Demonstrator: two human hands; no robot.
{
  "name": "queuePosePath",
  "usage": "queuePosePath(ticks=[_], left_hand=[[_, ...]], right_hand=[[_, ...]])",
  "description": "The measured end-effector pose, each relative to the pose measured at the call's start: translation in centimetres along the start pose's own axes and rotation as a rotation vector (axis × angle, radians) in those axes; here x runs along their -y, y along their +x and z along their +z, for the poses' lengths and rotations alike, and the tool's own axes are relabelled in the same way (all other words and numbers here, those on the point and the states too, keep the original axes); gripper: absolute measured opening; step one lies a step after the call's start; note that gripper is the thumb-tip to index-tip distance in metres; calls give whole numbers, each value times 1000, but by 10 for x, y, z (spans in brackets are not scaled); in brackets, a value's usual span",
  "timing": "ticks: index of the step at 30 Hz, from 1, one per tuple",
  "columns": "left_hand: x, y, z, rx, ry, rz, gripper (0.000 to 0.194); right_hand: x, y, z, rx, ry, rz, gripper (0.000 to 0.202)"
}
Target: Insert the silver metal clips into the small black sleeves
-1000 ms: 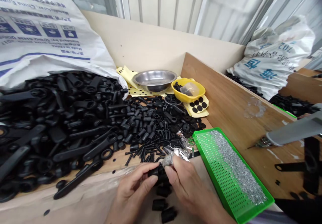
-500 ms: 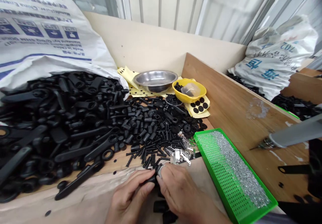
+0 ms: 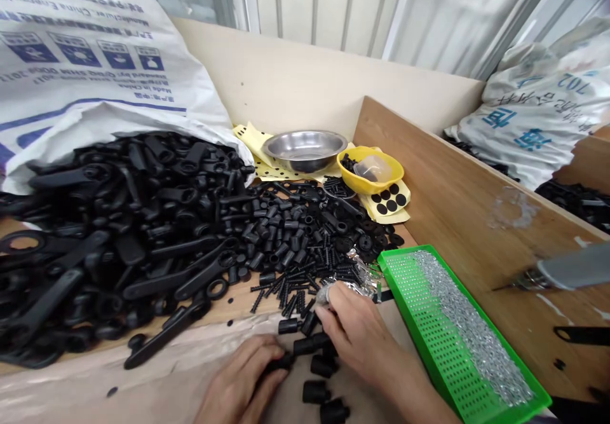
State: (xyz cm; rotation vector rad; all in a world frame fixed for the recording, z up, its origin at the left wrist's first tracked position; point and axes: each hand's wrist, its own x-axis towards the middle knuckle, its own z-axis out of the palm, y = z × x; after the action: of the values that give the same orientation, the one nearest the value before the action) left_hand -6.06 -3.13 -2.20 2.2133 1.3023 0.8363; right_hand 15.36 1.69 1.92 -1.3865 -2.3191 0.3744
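My left hand, at the bottom centre, is closed around a dark plastic piece, most of it covered by the fingers. Thumb and fingertips of my right hand are drawn together at the near edge of the small silver metal clips; whatever lies between them is hidden. A grey cover wraps one of its fingertips. Several short black cylinders lie on the work surface between the hands. Black screws are heaped just beyond the right fingertips.
Black handle-like parts spill from a white sack on the left. A green perforated tray with small silver pieces lies right. Behind are a steel bowl and a yellow bowl. A wooden partition stands right.
My hands were together over a black piece. Now they are apart: the right has moved forward to the silver clips, the left stays low with its piece. The view has shifted slightly.
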Motion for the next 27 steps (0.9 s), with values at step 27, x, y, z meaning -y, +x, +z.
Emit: queuePosePath(ticks=[27], left_hand=[[7, 61, -22, -36, 83, 192, 14]], right_hand=[[6, 11, 5, 55, 8, -141, 14]])
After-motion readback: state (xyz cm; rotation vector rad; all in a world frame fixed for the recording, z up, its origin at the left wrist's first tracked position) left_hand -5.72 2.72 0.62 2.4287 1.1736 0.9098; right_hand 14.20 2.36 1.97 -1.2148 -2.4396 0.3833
